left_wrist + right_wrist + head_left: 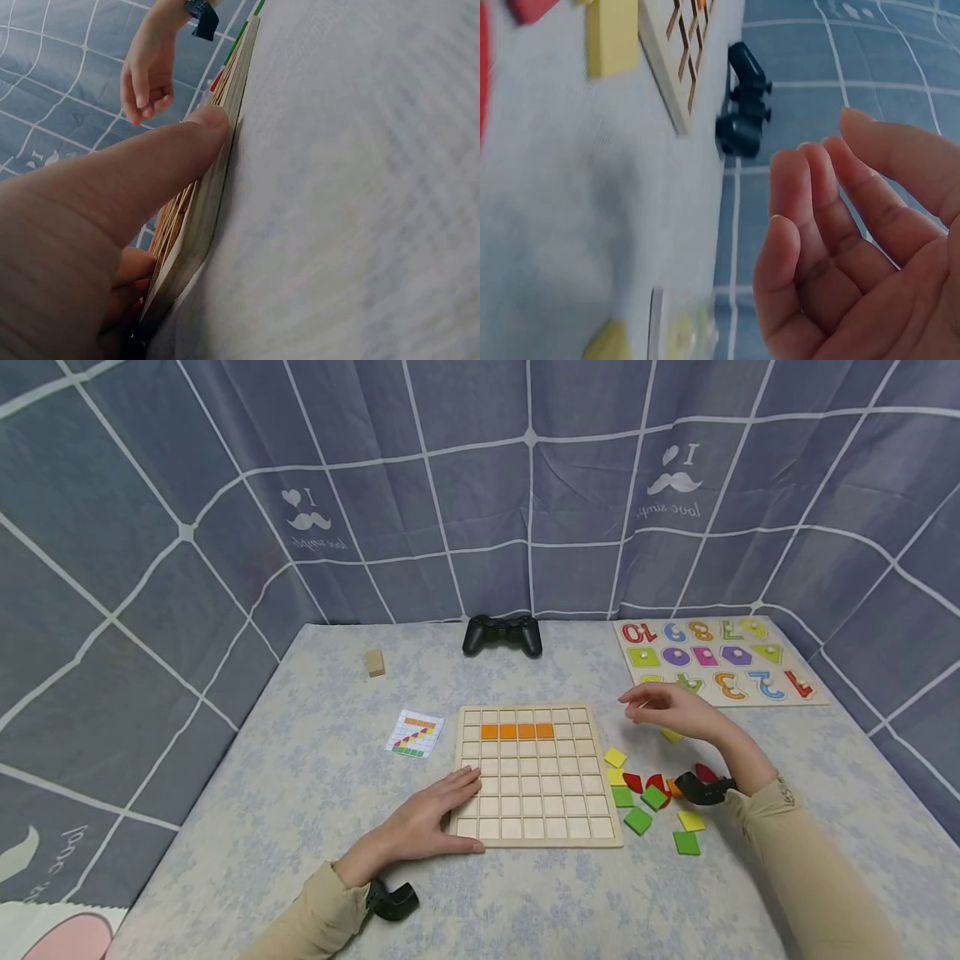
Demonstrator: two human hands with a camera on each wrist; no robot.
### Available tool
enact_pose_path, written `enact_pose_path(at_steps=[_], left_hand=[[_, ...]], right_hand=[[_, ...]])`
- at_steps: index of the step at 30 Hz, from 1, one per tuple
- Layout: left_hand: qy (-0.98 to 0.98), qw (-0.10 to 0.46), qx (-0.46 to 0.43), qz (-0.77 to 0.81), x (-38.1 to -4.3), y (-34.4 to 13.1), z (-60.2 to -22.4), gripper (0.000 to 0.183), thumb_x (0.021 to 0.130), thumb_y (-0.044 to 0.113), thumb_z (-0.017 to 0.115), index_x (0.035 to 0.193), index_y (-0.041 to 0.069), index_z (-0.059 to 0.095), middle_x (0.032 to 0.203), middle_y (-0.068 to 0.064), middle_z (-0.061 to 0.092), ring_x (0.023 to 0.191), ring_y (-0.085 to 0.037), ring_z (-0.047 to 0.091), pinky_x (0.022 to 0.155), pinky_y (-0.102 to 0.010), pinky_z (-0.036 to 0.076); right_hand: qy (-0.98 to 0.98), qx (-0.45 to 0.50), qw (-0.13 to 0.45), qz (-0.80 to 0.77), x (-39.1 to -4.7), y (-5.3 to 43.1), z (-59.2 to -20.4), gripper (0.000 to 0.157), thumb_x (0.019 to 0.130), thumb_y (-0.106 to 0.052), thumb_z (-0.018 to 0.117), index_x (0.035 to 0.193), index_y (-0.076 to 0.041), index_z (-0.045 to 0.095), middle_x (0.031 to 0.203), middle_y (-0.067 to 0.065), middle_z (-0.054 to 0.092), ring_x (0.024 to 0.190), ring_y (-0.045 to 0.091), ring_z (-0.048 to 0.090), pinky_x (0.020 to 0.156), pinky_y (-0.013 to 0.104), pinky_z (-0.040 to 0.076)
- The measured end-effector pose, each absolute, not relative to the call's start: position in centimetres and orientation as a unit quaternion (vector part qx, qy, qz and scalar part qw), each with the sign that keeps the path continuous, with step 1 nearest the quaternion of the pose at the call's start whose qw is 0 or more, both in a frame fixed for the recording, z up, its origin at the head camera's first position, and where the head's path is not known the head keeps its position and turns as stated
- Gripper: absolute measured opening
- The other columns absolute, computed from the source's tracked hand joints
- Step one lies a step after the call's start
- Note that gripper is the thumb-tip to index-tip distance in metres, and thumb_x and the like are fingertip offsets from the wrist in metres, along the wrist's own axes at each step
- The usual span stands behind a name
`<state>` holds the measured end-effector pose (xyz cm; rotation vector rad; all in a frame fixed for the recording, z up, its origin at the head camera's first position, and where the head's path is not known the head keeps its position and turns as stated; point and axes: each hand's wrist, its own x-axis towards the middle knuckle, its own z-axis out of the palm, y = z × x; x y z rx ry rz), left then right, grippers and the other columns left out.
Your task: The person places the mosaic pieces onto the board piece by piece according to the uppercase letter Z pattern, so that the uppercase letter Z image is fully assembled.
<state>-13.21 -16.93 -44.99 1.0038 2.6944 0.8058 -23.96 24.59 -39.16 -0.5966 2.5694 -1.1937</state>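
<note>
Left hand (423, 820), thumb set wide, rests on the grid board (533, 806) to its right. Right hand (672, 708), loosely curled, is empty. Four orange tiles (507, 732) occupy the board between both hands; loose tiles (686, 842) lie by the right wrist.

Head view: high, facing forward and down across the table (247, 827). Left wrist view: close, low, turned sideways along the grid board (201, 210). Right wrist view: close, sideways, at the right hand (855, 277). Shared by all: grid board.
</note>
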Motion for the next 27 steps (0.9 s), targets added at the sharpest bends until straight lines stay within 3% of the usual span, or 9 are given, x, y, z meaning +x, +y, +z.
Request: enact_pose_path(at_steps=[5, 8, 16, 24, 27], left_hand=[[0.898, 0.078, 0.337, 0.272, -13.3, -16.9, -45.0, 0.093, 0.077, 0.062, 0.065, 0.145, 0.005, 0.036, 0.154, -0.001, 0.024, 0.141, -0.014, 0.017, 0.112, -0.038, 0.023], [0.898, 0.078, 0.337, 0.273, -13.2, -17.0, -45.0, 0.092, 0.077, 0.061, 0.066, 0.145, 0.005, 0.036, 0.154, -0.001, 0.024, 0.141, -0.014, 0.017, 0.112, -0.039, 0.024], [0.897, 0.076, 0.34, 0.271, -13.3, -17.0, -45.1, 0.091, 0.078, 0.06, 0.066, 0.144, 0.005, 0.037, 0.153, -0.002, 0.025, 0.141, -0.016, 0.018, 0.111, -0.04, 0.024], [0.898, 0.079, 0.337, 0.271, -13.2, -17.0, -45.0, 0.092, 0.077, 0.06, 0.067, 0.144, 0.004, 0.037, 0.153, -0.003, 0.025, 0.141, -0.014, 0.016, 0.112, -0.038, 0.023], [0.898, 0.079, 0.338, 0.272, -13.2, -17.0, -44.9, 0.092, 0.077, 0.06, 0.066, 0.144, 0.004, 0.036, 0.154, -0.002, 0.025, 0.141, -0.014, 0.017, 0.112, -0.039, 0.023]], right_hand=[[0.886, -0.176, 0.124, -0.41, -22.6, 26.7, -39.4, 0.039, 0.092, -0.024, 0.062, 0.122, 0.001, 0.059, 0.103, 0.01, 0.064, 0.088, 0.023, 0.059, 0.076, 0.034, 0.052], [0.885, -0.17, 0.132, -0.413, -22.0, 27.8, -40.0, 0.038, 0.091, -0.02, 0.063, 0.122, 0.002, 0.058, 0.101, 0.01, 0.064, 0.086, 0.022, 0.058, 0.074, 0.03, 0.052], [0.86, -0.185, 0.193, -0.435, -20.8, 29.8, -41.5, 0.039, 0.087, -0.015, 0.067, 0.12, 0.005, 0.057, 0.104, 0.016, 0.065, 0.081, 0.02, 0.063, 0.072, 0.027, 0.054], [0.837, -0.195, 0.234, -0.455, -20.7, 30.5, -42.4, 0.039, 0.086, -0.012, 0.067, 0.118, 0.007, 0.057, 0.106, 0.016, 0.064, 0.087, 0.015, 0.062, 0.077, 0.023, 0.051], [0.839, -0.199, 0.239, -0.445, -20.6, 30.6, -42.7, 0.037, 0.085, -0.013, 0.068, 0.117, 0.004, 0.058, 0.102, 0.013, 0.063, 0.082, 0.016, 0.058, 0.068, 0.023, 0.05]])
